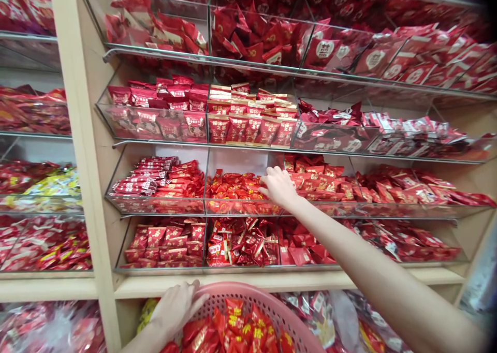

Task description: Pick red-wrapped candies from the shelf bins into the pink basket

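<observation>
A pink perforated plastic basket (272,304) is at the bottom centre, holding red candy packets with yellow print (236,324). My left hand (176,309) grips the basket's left rim, its fingers lying over the edge. My right hand (278,187) reaches out to the third shelf down, in front of the divider beside a clear bin of small red and gold wrapped candies (236,187). Its fingers are curled, and whatever may be inside them is hidden. Just to its right lie longer red packets (322,185) in the adjoining bin.
Clear acrylic bins of red packets fill the tiered shelves, including upright gold-edged packets (252,128). A pale wooden upright (83,135) divides off another shelf unit at left. Below the wooden ledge (388,278) are bulky plastic bags (58,327).
</observation>
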`<state>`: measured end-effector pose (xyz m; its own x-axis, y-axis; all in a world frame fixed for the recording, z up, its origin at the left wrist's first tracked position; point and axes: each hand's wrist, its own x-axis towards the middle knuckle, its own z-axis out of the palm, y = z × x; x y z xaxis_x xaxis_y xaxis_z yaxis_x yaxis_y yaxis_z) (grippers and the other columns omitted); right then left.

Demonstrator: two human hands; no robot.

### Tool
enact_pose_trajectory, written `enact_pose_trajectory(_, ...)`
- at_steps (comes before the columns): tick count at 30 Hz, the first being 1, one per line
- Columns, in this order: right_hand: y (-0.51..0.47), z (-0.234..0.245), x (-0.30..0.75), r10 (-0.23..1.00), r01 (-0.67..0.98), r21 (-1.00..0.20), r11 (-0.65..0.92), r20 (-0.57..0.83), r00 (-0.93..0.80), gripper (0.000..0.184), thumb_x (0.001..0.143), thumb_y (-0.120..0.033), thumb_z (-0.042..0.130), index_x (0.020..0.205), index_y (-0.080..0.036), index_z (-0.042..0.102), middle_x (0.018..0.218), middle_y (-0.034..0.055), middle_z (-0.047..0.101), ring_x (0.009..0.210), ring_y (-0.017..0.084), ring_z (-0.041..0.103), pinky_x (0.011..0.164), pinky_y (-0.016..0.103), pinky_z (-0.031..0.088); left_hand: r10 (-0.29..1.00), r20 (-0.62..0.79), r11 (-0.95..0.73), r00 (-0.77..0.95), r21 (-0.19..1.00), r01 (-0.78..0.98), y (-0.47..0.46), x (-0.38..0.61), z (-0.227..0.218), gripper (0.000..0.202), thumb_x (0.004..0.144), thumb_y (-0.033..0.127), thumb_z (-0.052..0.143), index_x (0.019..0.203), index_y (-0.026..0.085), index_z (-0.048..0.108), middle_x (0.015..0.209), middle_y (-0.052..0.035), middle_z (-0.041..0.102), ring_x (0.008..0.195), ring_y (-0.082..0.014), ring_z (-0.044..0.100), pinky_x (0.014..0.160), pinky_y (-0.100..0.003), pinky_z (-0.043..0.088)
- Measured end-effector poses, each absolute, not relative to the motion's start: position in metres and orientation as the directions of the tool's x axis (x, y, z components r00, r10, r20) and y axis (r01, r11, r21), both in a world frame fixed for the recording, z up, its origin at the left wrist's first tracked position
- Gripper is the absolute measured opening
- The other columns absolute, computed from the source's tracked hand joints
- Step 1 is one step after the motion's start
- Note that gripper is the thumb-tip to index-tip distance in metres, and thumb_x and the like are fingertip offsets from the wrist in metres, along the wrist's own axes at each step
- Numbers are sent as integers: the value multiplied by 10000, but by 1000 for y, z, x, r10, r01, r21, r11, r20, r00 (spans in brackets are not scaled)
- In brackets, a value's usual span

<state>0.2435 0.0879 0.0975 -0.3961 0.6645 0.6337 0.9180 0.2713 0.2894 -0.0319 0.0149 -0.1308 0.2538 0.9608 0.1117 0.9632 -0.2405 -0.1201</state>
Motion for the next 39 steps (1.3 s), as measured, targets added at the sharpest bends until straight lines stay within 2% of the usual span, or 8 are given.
enact_pose_trajectory(5,91,99,244,665,909,325,262,621,-414,231,846,-319,525,816,-135,660,904,133,570,946,277,471,757,375,364,959,113,-245,258,-122,962,15,-31,-131,520,892,458,254,1129,119,569,868,-163,671,842,-321,634,741,-436,463)
enact_pose_trajectory(12,95,97,247,677,914,326,242,618,-400,131,809,-259,554,818,-167,647,949,117,582,937,268,466,740,362,343,957,92,-256,276,-186,949,15,-32,-132,504,900,432,244,1165,117,536,875,-163,668,831,-317,636,721,-428,464)
enact_pose_trajectory(19,93,94,244,678,926,316,207,636,-368,168,824,-160,477,808,-168,645,920,109,599,911,262,482,720,360,339,961,83,-245,263,-182,952,15,-31,-132,503,898,435,241,1144,116,543,849,-157,673,802,-322,641,697,-433,467)
enact_pose_trajectory(26,93,93,242,669,922,324,212,639,-378,137,814,-229,531,822,-159,649,941,125,599,925,278,482,721,363,340,959,100,-242,265,-200,950,14,-30,-132,499,901,430,250,1140,108,547,853,-162,673,807,-327,642,693,-442,475)
enact_pose_trajectory(39,95,89,244,659,936,276,219,666,-350,155,814,-164,471,774,-182,619,893,88,598,873,239,489,689,336,301,959,95,-245,265,-184,952,15,-31,-134,495,899,446,240,1128,127,542,864,-152,670,818,-316,637,706,-424,464)
